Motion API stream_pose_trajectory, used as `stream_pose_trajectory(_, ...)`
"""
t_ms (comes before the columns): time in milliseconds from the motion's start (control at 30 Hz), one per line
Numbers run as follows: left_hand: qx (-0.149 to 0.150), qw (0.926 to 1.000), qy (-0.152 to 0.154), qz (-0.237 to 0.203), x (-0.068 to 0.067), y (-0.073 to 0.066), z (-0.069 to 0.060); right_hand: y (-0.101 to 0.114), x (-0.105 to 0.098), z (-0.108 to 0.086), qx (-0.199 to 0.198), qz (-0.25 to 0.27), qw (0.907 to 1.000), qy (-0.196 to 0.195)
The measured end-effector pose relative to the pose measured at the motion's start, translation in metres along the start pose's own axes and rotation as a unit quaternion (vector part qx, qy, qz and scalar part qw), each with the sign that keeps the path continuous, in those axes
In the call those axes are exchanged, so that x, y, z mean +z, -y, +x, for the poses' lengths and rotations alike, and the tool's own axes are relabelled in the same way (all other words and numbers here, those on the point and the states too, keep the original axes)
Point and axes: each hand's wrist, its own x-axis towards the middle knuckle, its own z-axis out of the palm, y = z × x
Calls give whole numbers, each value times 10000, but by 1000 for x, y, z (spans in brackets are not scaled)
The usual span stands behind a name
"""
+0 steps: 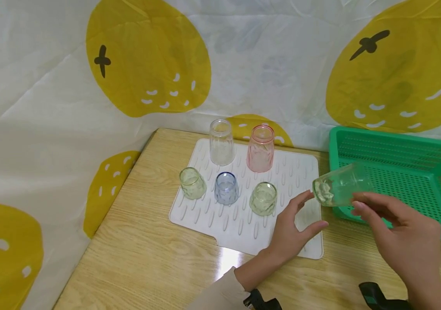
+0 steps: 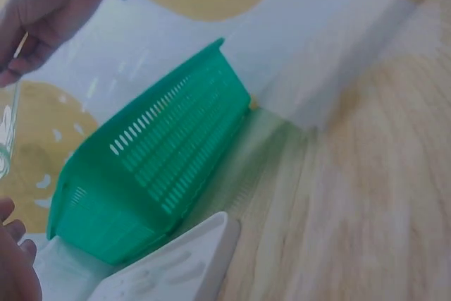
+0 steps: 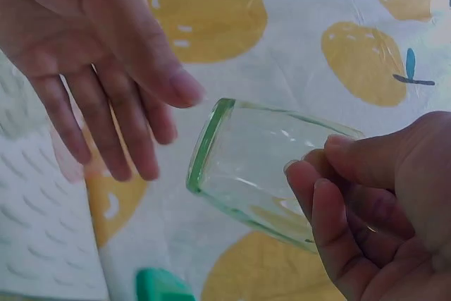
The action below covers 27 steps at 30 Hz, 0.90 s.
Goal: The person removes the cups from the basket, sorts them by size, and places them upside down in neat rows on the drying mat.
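Observation:
My right hand (image 1: 406, 228) pinches a pale green drinking glass (image 1: 342, 185) between thumb and fingers. The glass is tipped on its side in the air, its thick base toward the left. Opposite that base, my left hand (image 1: 288, 234) has its fingers and thumb spread and holds nothing; the right wrist view shows a gap between this hand and the glass. On a white drying mat (image 1: 239, 224) stand a tall clear glass (image 1: 222, 144), a tall pink glass (image 1: 260, 150), a short blue glass (image 1: 226, 189) and two short green glasses, one left (image 1: 192, 184), one right (image 1: 263, 199).
A green plastic basket (image 1: 383, 134) with slotted sides stands right of the mat, partly behind the right hand. All of it rests on a wooden table (image 1: 139, 245). White cloth (image 1: 266, 64) with yellow fruit prints hangs behind and at the left.

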Motion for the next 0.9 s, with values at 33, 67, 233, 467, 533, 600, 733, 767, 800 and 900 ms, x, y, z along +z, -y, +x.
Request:
stream_pose_trajectory(33, -45, 9999, -34, -112, -2, -3, -2, 1, 3, -2, 24, 120, 9999, 44)
stream_pose_trajectory(67, -85, 9997, -60, -206, -5, -6, -3, 2, 5, -5, 117, 184, 9997, 108)
stream_pose_trajectory(233, -367, 9947, -12, -957, -17, -24, -7, 7, 12, -16, 459, 347, 9972, 482)
stream_pose_trajectory(467, -454, 9530, 235, -2987, -18, -9, -11, 14, 17, -24, 596, 674, 9935, 702)
stream_pose_trajectory(533, -410, 9391, 205, -3406, -15, -2, -12, 16, 17, -26, 622, 698, 9925, 788)
stream_pose_trajectory(600, -308, 9306, 115, -3645, -13, 2, -12, 16, 17, -29, 575, 700, 9919, 887)
stream_pose_trajectory(733, -109, 9270, -60, -3750, -13, 2, -11, 13, 14, -31, 330, 285, 9949, 906)
stream_pose_trajectory(767, -48, 9275, -83, -3737, -13, 1, -11, 13, 13, -31, 289, 121, 9955, 896)
stream_pose_trajectory(800, 8, 9286, -99, -3709, -14, 0, -10, 13, 12, -31, 231, -47, 9958, 886)
stream_pose_trajectory(900, 131, 9363, -153, -3506, -17, -5, -9, 13, 8, -28, 22, -424, 9954, 860)
